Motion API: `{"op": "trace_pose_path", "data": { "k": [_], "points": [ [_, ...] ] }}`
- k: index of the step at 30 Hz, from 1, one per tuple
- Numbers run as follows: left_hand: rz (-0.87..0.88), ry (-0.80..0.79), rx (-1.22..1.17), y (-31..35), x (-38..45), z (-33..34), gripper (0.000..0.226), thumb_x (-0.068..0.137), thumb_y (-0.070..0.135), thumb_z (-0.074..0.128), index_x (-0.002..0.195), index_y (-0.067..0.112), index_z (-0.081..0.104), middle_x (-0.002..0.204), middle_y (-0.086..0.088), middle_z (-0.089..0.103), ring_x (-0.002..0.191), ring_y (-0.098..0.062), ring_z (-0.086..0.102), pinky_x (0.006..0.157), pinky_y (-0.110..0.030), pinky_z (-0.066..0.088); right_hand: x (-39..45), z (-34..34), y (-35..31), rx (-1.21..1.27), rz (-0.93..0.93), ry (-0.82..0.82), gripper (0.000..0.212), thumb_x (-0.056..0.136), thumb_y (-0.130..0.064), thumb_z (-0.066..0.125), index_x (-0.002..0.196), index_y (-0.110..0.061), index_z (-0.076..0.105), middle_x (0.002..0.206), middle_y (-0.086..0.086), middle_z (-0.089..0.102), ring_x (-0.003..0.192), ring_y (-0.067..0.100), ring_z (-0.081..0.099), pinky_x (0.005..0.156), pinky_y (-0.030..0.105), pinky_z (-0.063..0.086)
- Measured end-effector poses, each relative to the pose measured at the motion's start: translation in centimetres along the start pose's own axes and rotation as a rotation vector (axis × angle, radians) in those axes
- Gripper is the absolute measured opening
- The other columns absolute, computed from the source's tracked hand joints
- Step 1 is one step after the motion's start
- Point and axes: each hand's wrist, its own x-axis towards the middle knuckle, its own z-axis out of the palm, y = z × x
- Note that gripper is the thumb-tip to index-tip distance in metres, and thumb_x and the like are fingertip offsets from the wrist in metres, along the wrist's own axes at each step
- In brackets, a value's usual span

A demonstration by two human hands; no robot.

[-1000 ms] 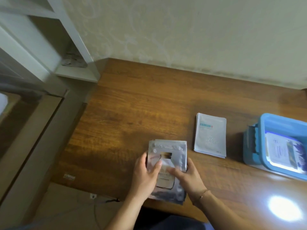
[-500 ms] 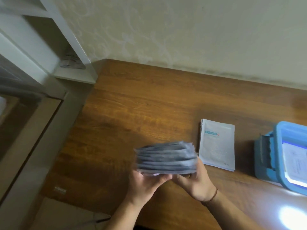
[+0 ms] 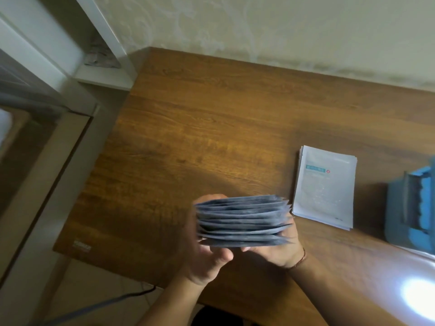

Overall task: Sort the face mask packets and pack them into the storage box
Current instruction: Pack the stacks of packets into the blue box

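The wooden table (image 3: 211, 137) carries a white packet stack (image 3: 326, 187), its teal label too blurred to read, beside the blue storage box (image 3: 414, 208). Above the near edge, left hand (image 3: 204, 257) and right hand (image 3: 280, 252) grip the grey packet bundle (image 3: 242, 221) edge-on, fingers curled around its ends.

On the worktop (image 3: 211, 128), the stack of packets (image 3: 242, 221) is held edge-on between the left hand (image 3: 204, 257) and the right hand (image 3: 280, 252), above the near edge. At 2 o'clock from it, just beside, a second pile of packets (image 3: 324, 187) lies flat. The storage box (image 3: 412, 208) stands at 3 o'clock of that pile. A shelf (image 3: 103, 76) sits off the worktop's corner at 10 o'clock.
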Motion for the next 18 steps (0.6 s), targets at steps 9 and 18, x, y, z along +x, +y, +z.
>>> {"op": "trace_pose_path", "data": {
  "k": [9, 18],
  "points": [
    [0.022, 0.155, 0.034, 3.8, 0.5, 1.9, 0.037, 0.093, 0.047, 0.057, 0.097, 0.01, 0.053, 0.09, -0.016, 0.062, 0.084, -0.032, 0.062, 0.075, -0.036, 0.049, 0.6, 1.8, -2.2, 0.07, -0.35, 0.146, 0.074, 0.074, -0.057, 0.074, 0.127, -0.016, 0.043, 0.106, 0.014, 0.055, 0.089, 0.033, 0.059, 0.076, 0.044, 0.054],
    [0.053, 0.062, 0.114, 1.3, -0.5, 1.6, 0.07, 0.081, 0.071, 0.056, 0.101, 0.004, 0.048, 0.096, -0.016, 0.061, 0.087, -0.027, 0.065, 0.073, -0.035, 0.055, 0.8, 1.6, -2.1, 0.047, -0.453, 0.203, 0.055, 0.08, -0.055, 0.069, 0.11, -0.015, 0.046, 0.092, 0.013, 0.059, 0.075, 0.027, 0.062, 0.062, 0.041, 0.053]
  ]
}}
